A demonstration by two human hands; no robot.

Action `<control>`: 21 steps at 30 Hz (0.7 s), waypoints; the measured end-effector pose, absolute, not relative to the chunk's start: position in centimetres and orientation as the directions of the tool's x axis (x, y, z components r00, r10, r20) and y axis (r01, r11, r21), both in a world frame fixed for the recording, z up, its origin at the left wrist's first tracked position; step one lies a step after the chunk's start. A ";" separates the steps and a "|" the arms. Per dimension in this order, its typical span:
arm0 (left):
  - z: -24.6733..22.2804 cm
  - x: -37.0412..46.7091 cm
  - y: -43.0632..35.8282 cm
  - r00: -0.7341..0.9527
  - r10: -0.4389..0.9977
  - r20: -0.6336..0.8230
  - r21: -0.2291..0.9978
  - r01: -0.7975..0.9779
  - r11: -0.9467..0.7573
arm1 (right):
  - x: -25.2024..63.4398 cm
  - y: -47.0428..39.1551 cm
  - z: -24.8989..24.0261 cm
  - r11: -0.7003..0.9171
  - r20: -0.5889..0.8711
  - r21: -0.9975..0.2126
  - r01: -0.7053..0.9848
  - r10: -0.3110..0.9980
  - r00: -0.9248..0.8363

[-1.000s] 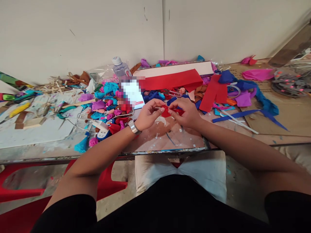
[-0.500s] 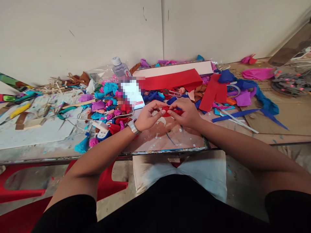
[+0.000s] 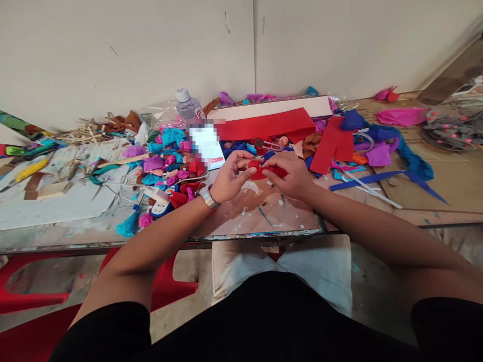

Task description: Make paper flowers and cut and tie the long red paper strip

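Between my two hands, above the near part of the table, is a red crepe paper rose [image 3: 255, 165] with a coiled centre. My left hand [image 3: 233, 177], with a metal watch on the wrist, pinches its left side between thumb and fingers. From the other side my right hand [image 3: 289, 173] grips the red paper, and part of the strip shows under its fingers. A wide red paper strip [image 3: 264, 124] lies just beyond my hands. More red paper [image 3: 327, 148] rests to the right of them.
A lit phone [image 3: 209, 146] leans near a water bottle [image 3: 189, 106] amid heaped coloured paper flowers. At left are a white power strip [image 3: 160, 207], green-handled pliers [image 3: 98, 173] and a yellow-handled knife [image 3: 31, 171]. Cardboard [image 3: 445, 176] covers the right side. A wall stands behind.
My fingers have shifted on the red paper and my left fingertips have lifted off its top. The coiled centre now shows more plainly. Both arms stay in nearly the same place.
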State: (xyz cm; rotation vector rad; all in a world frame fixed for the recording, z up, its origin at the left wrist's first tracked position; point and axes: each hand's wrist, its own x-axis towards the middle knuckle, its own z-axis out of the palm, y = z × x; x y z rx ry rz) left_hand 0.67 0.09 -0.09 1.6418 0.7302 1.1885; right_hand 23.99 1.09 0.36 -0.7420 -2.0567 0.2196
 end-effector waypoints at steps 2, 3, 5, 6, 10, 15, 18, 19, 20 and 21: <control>-0.1 0.7 0.1 0.357 0.858 0.370 0.925 -0.057 -0.375 | 24.0 1.1 0.4 0.802 0.698 -0.424 0.421 0.586 -0.412; 0.0 0.7 0.0 0.364 0.854 0.372 0.923 -0.049 -0.381 | 24.0 1.1 0.4 0.801 0.698 -0.426 0.421 0.587 -0.410; 0.0 0.7 0.0 0.372 0.846 0.383 0.915 -0.029 -0.402 | 23.9 1.0 0.4 0.801 0.705 -0.428 0.419 0.586 -0.400; 0.1 0.7 -0.1 0.367 0.844 0.391 0.909 -0.012 -0.416 | 23.9 1.0 0.4 0.800 0.708 -0.428 0.419 0.586 -0.394; 0.2 0.5 0.0 0.321 0.854 0.410 0.883 0.098 -0.460 | 23.9 0.9 0.6 0.790 0.696 -0.443 0.425 0.601 -0.392; 0.0 0.4 0.2 0.320 0.852 0.415 0.878 0.105 -0.467 | 23.8 0.9 0.5 0.785 0.690 -0.447 0.428 0.608 -0.394; -0.1 0.3 0.2 0.336 0.846 0.414 0.878 0.100 -0.469 | 23.8 1.1 0.3 0.797 0.702 -0.445 0.409 0.594 -0.394; -0.2 0.3 0.2 0.342 0.845 0.412 0.877 0.102 -0.469 | 23.8 1.1 0.2 0.797 0.702 -0.446 0.407 0.593 -0.393; -0.2 0.2 0.2 0.346 0.843 0.412 0.876 0.105 -0.471 | 23.8 1.1 0.1 0.795 0.700 -0.450 0.407 0.597 -0.393; -0.3 0.2 0.2 0.347 0.842 0.414 0.873 0.110 -0.475 | 23.8 1.2 0.1 0.790 0.693 -0.456 0.410 0.604 -0.393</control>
